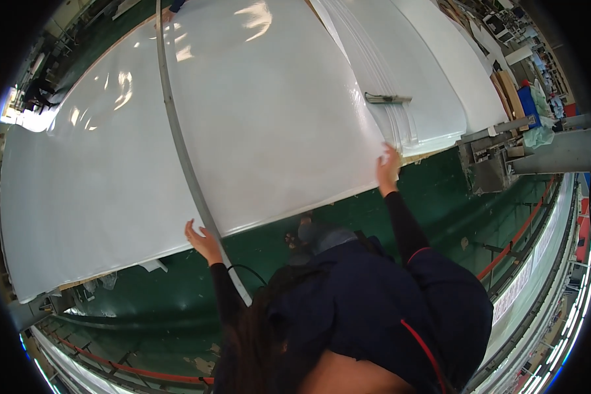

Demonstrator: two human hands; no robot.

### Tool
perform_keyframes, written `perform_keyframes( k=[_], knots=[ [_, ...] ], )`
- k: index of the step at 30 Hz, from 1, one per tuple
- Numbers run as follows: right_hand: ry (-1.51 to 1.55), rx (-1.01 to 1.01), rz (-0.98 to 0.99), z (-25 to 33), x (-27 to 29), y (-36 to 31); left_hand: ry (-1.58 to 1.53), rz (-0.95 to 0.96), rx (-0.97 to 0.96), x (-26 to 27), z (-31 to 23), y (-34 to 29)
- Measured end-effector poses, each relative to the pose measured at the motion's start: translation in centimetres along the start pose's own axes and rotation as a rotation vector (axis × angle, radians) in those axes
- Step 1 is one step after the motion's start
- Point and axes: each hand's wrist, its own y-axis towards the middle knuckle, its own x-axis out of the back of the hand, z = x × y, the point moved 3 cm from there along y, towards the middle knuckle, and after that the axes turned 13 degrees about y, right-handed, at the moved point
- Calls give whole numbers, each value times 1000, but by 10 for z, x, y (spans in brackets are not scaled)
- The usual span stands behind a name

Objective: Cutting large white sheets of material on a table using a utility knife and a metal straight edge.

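Note:
A glossy white sheet (276,118) covers the wide table in front of me. Across it, from the far edge to the near one, runs a long grey bar (177,131), its near end jutting past the sheet. My left hand (205,244) is just left of the bar at the near edge, fingers spread, holding nothing I can see. My right hand (388,169) reaches to the sheet's near right corner, its fingers stretched and apart, slightly blurred. Beyond it, a short grey handle-like strip (387,99) lies on a second layered pale sheet (414,79).
Another person's hand (167,16) touches the bar's far end. A metal bracket (489,161) and grey beam (558,152) stick out at the right, near a blue bin (528,106). Below the table is a green floor (433,194), with red rails (519,230) behind me.

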Motion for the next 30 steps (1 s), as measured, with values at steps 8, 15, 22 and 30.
perform_keyframes(
  k=[8,15,22,30],
  knots=[
    [-106,388,558,77,-182,19,618,191,322,-96,88,109],
    [209,41,903,80,-198,53,794,75,278,-105,110,96],
    [-427,122,397,-10,-161,142,689,120,266,-136,96,101],
    [813,-445,96,-9,-69,187,741,80,272,-118,120,106]
  ],
)
